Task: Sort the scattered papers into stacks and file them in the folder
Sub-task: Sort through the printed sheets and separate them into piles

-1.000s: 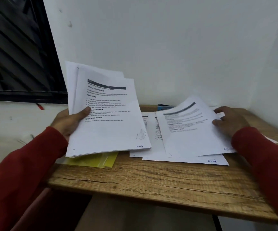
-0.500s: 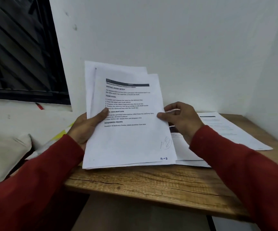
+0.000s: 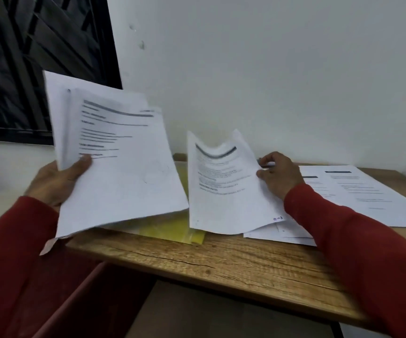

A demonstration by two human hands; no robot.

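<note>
My left hand (image 3: 58, 184) grips a stack of printed white papers (image 3: 119, 162) by its left edge, thumb on top, holding it tilted above the table's left end. My right hand (image 3: 278, 175) pinches the right edge of a single printed sheet (image 3: 224, 189), which bends upward in the middle of the table. A yellow folder (image 3: 172, 228) lies flat on the wooden table (image 3: 221, 262), partly hidden under the stack and the sheet. More printed papers (image 3: 358, 193) lie spread on the table to the right, behind my right arm.
A white wall rises directly behind the table and on the right. A dark window grille (image 3: 38, 57) fills the upper left. The table's front edge runs across the lower middle, with a drop to the floor below it.
My right hand has pulled one sheet off the stack and carried it to the right. My left hand has moved the stack leftward and up, uncovering the yellow folder.
</note>
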